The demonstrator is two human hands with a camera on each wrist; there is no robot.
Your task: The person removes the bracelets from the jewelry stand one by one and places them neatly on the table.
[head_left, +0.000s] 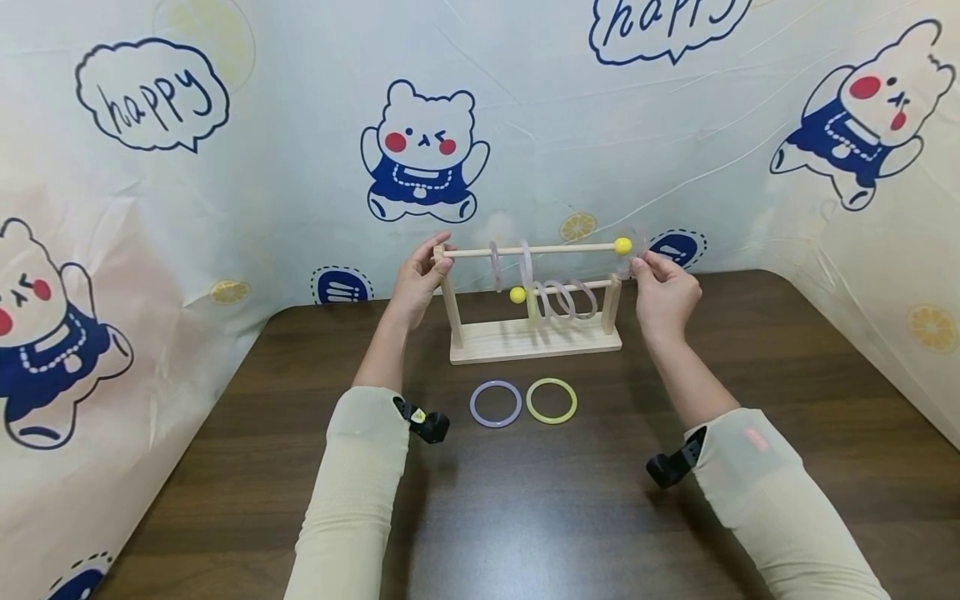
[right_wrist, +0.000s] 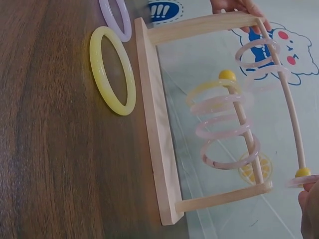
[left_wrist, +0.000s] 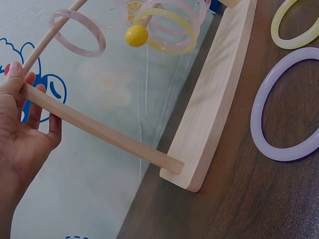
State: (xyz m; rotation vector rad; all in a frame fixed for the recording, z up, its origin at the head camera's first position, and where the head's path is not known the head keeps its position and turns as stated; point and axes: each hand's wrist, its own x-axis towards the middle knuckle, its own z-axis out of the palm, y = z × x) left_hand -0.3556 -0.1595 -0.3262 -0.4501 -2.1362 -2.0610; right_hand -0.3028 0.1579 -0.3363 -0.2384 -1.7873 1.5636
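Observation:
A wooden ring rack stands on the table, with two yellow-tipped rods reaching from opposite posts. My left hand pinches the top of the taller left post, thumb in front. At the far end of the upper rod, my right hand holds a pale translucent ring by its edge, around the yellow ball. Two pale rings, one of them a mauve ring, hang on the upper rod. The lower rod carries a yellow ring and several pinkish rings.
In front of the rack a purple ring and a yellow-green ring lie flat side by side on the brown table. Behind the table hangs a printed cloth with bears and lemon slices.

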